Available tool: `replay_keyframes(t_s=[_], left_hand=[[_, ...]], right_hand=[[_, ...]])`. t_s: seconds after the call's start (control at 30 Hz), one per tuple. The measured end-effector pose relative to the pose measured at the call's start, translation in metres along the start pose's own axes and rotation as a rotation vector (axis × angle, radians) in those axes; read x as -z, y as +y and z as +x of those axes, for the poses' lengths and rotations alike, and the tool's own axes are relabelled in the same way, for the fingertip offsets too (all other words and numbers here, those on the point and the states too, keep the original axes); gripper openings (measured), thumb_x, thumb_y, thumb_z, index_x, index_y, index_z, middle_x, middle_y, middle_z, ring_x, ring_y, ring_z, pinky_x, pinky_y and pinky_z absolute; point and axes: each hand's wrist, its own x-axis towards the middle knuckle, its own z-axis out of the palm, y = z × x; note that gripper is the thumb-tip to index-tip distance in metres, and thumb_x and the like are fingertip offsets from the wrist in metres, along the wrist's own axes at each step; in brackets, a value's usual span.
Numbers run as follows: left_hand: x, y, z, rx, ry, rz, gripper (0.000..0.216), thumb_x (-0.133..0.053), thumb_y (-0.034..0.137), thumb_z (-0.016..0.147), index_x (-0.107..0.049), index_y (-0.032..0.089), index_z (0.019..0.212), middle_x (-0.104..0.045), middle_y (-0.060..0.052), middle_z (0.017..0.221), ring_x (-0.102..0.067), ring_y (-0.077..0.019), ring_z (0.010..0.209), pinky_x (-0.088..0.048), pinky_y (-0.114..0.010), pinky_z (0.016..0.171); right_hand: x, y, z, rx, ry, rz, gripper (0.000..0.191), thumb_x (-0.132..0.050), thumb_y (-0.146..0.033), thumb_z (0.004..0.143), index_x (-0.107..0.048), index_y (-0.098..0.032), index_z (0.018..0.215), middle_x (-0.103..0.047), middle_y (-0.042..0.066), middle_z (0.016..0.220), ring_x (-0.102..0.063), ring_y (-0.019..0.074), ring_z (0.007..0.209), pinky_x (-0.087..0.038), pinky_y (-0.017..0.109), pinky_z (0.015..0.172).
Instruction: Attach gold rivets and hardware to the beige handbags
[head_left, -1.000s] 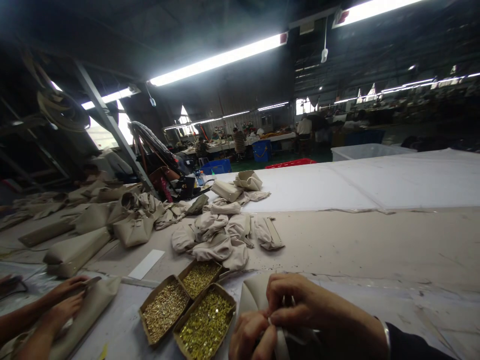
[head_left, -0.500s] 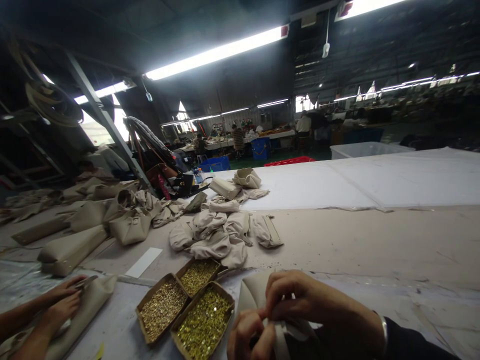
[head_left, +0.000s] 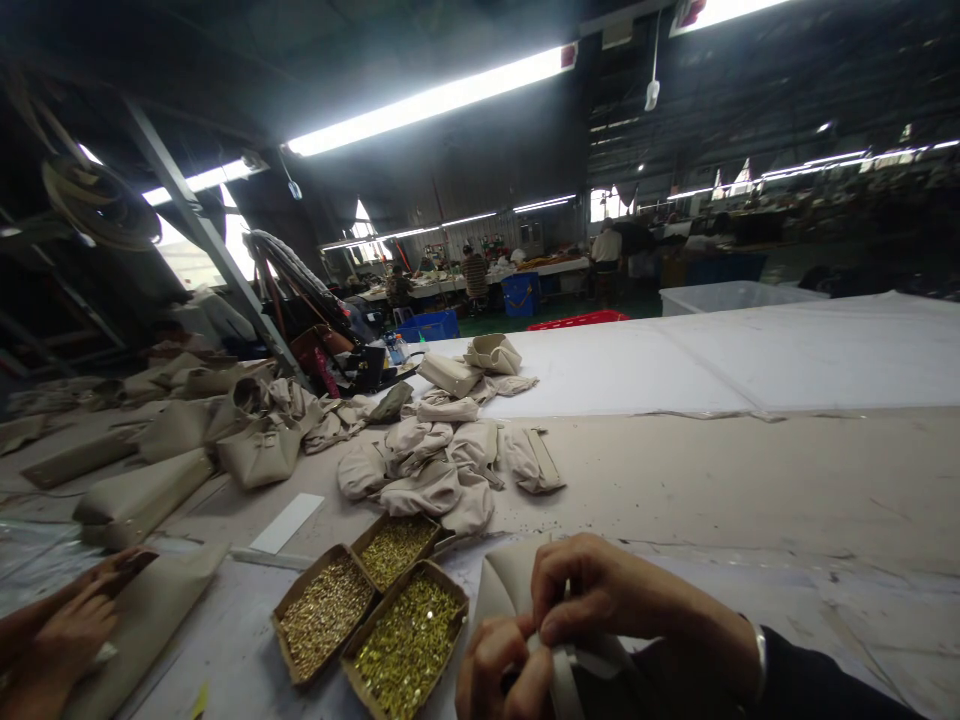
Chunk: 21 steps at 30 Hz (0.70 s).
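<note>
Both my hands work at the bottom edge of the view on a beige bag piece (head_left: 505, 585). My right hand (head_left: 600, 595) is closed, its fingers pinching a pale strap (head_left: 562, 675) of that piece. My left hand (head_left: 499, 670) is curled beside it, thumb and fingers pressed on the same strap. Just left of my hands lie three open cardboard boxes of small brass fittings (head_left: 405, 640).
A heap of beige bag parts (head_left: 442, 465) lies behind the boxes, with more bags (head_left: 247, 440) at the left. Another person's hands (head_left: 67, 625) press a beige bag at the lower left. White sheets (head_left: 712, 365) cover the far table. Distant workers sit at a far bench.
My hands have stayed pinched on the strap, shifting slightly. The other person's hands at the lower left have slid further left and down on their bag.
</note>
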Motion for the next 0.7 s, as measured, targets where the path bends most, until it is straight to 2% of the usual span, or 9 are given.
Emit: replay_keyframes(t_s=[0.07,0.13,0.23,0.33,0.5,0.63,0.7], left_hand=[[-0.001,0.0005,-0.0002,0.004,-0.004,-0.01,0.017,-0.055,0.005,0.096,-0.064,0.02,0.097,-0.058,-0.002,0.096,-0.067,-0.0135,0.087,-0.059,-0.024,0.076],[-0.0014,0.0004,-0.0005,0.012,-0.012,-0.028,0.017,-0.055,0.006,0.096,-0.063,0.021,0.099,-0.058,-0.002,0.096,-0.067,-0.0135,0.086,-0.059,-0.024,0.075],[-0.0007,-0.0003,-0.0012,0.016,-0.027,-0.03,0.013,-0.058,0.009,0.096,-0.063,0.021,0.099,-0.058,-0.003,0.098,-0.066,-0.0135,0.085,-0.059,-0.024,0.074],[0.0014,-0.001,-0.0025,0.02,-0.042,-0.005,0.015,-0.059,0.009,0.096,-0.063,0.022,0.101,-0.06,-0.003,0.097,-0.067,-0.0135,0.084,-0.059,-0.024,0.073],[0.0052,-0.0024,-0.0032,0.033,-0.071,0.001,0.014,-0.057,0.014,0.099,-0.062,0.026,0.106,-0.063,-0.003,0.096,-0.07,-0.0155,0.085,-0.061,-0.026,0.073],[0.0029,-0.0003,-0.0022,0.048,-0.014,0.003,0.01,-0.059,0.013,0.098,-0.064,0.021,0.101,-0.061,-0.003,0.097,-0.067,-0.0147,0.085,-0.059,-0.026,0.075],[0.0009,0.0013,-0.0027,0.052,-0.003,0.005,0.012,-0.058,0.011,0.098,-0.065,0.02,0.099,-0.061,-0.003,0.098,-0.067,-0.0146,0.087,-0.057,-0.025,0.076]], right_hand=[[-0.0003,-0.0007,0.0002,-0.02,0.031,-0.053,0.038,-0.089,-0.054,0.074,-0.081,-0.018,0.082,-0.069,-0.001,0.078,-0.062,0.0139,0.074,-0.043,0.022,0.064],[0.0008,-0.0043,-0.0002,0.011,0.029,-0.078,0.035,-0.085,-0.053,0.079,-0.082,-0.019,0.087,-0.069,-0.001,0.081,-0.062,0.0143,0.077,-0.044,0.023,0.067],[0.0042,-0.0089,-0.0011,0.05,-0.032,-0.016,0.032,-0.081,-0.051,0.086,-0.083,-0.02,0.095,-0.071,0.002,0.089,-0.065,0.0164,0.084,-0.049,0.026,0.076],[0.0045,-0.0073,-0.0007,0.044,-0.062,-0.017,0.033,-0.084,-0.051,0.083,-0.082,-0.018,0.089,-0.071,0.002,0.088,-0.065,0.0164,0.081,-0.049,0.026,0.073],[-0.0018,-0.0035,0.0012,0.103,0.055,-0.232,0.027,-0.084,-0.046,0.083,-0.08,-0.019,0.083,-0.067,-0.002,0.078,-0.061,0.013,0.074,-0.042,0.023,0.065],[0.0001,-0.0045,-0.0003,0.125,-0.052,-0.043,0.028,-0.076,-0.047,0.091,-0.083,-0.021,0.1,-0.074,0.003,0.094,-0.068,0.0161,0.086,-0.05,0.026,0.08],[0.0021,-0.0026,-0.0016,0.104,-0.075,0.03,0.029,-0.079,-0.048,0.088,-0.084,-0.021,0.097,-0.074,0.005,0.096,-0.07,0.0175,0.088,-0.052,0.028,0.081]])
